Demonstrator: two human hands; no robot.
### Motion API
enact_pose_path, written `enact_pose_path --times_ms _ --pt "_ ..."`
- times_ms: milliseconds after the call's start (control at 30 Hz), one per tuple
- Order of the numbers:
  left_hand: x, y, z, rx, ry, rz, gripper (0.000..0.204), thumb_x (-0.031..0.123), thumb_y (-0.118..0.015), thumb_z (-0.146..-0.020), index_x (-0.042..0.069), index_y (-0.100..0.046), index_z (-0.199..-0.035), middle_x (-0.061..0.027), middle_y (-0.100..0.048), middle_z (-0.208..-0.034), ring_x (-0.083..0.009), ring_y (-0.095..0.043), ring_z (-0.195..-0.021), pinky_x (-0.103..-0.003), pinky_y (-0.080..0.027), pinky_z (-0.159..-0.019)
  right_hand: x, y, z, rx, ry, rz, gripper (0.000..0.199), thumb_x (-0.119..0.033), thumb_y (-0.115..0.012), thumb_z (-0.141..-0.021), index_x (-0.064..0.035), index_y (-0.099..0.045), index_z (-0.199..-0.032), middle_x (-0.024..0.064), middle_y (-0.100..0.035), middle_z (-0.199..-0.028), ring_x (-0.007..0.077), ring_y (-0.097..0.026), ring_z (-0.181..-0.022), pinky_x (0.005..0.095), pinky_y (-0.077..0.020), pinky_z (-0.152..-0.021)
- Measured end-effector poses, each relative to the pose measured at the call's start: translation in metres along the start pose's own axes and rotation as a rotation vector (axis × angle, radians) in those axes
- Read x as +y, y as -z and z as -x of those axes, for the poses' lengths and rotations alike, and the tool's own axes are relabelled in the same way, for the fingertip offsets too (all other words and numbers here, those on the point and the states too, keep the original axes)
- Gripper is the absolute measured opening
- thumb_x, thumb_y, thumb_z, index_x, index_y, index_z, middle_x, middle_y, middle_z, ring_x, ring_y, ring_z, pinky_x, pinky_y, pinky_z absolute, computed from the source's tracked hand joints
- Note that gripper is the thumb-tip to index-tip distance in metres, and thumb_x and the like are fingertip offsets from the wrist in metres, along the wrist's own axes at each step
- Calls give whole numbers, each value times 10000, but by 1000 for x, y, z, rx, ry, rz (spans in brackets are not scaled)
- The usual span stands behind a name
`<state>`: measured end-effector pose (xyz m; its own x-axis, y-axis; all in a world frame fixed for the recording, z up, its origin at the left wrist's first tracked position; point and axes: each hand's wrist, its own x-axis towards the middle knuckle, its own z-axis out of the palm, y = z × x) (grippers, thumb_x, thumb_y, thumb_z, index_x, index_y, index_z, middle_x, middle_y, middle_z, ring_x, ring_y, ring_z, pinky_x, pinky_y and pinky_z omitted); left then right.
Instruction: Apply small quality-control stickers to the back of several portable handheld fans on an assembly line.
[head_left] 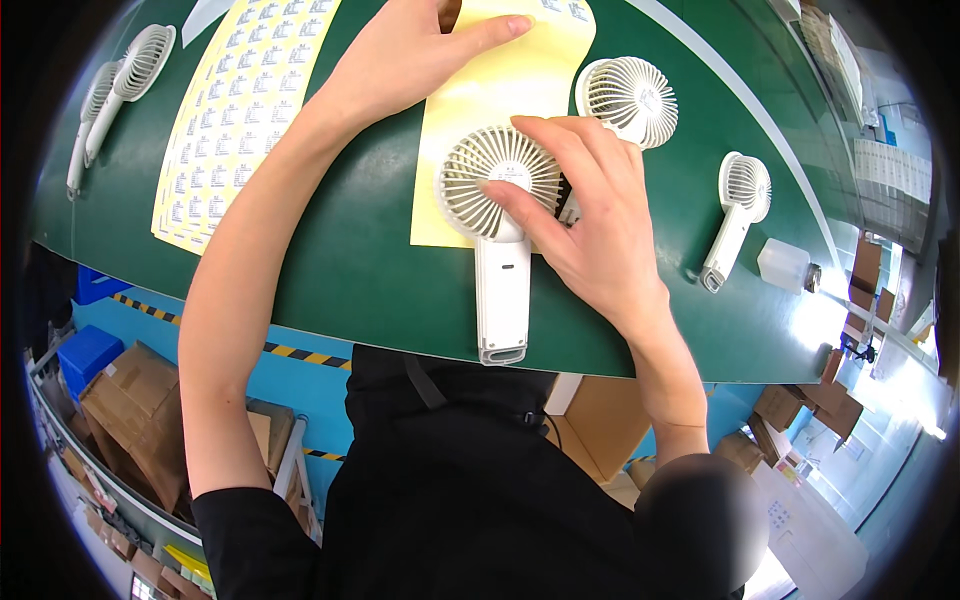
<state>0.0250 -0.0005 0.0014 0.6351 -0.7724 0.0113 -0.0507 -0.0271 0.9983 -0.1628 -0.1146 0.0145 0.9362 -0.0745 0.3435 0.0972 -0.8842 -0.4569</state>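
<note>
A white handheld fan lies at the table's near edge, its round grille over a yellow label backing sheet. My right hand grips this grille from the right, thumb on its face and fingers around the upper rim. My left hand is at the far end of the yellow sheet, thumb stretched across it; its other fingers are mostly cut off by the upper edge. A few labels remain at that sheet's far end. Behind my right fingers sits another white fan, its handle mostly hidden.
To the left lie sheets of printed labels and two white fans. A white fan and a translucent bottle are at the right on the green table. Cardboard boxes stand below, left.
</note>
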Motion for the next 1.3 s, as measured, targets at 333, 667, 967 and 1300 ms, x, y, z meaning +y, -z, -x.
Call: enact_pose_path --times_ms 333,667,967,1300 --pt "-11 -2 -2 -4 -55 31 472 181 -679 -971 -7 -508 -1369 -134 -665 -1155 -152 -630 -1024 -289 -531 -878 14 -3 -10 1 -56 -161 172 -172 -731 -885 -67 -706 -1019 34 -664 -942 219 -611 -901 350 -393 -849" --pt "-17 -2 -1 79 -95 -158 409 221 -663 -967 69 -574 -1336 -127 -686 -1142 -164 -680 -967 -289 -541 -845 51 27 -8 -34 -173 -257 171 -151 -690 -907 -30 -705 -1027 77 -685 -958 257 -637 -902 360 -467 -848" --pt "-28 1 0 184 -278 -274 373 152 -681 -933 44 -588 -1277 -186 -678 -1206 -297 -683 -1074 -342 -520 -915 28 36 3 -44 -113 -61 479 -232 -776 -834 -36 -594 -1231 143 -563 -1255 353 -511 -1209 432 -397 -1046" --pt "-14 -3 3 -41 -245 -236 404 161 -681 -936 45 -580 -1310 -159 -663 -1225 -244 -659 -1078 -334 -507 -931 26 37 -8 -106 1 405 497 -105 -733 -838 -32 -546 -1293 169 -481 -1397 376 -428 -1347 515 -311 -1167"
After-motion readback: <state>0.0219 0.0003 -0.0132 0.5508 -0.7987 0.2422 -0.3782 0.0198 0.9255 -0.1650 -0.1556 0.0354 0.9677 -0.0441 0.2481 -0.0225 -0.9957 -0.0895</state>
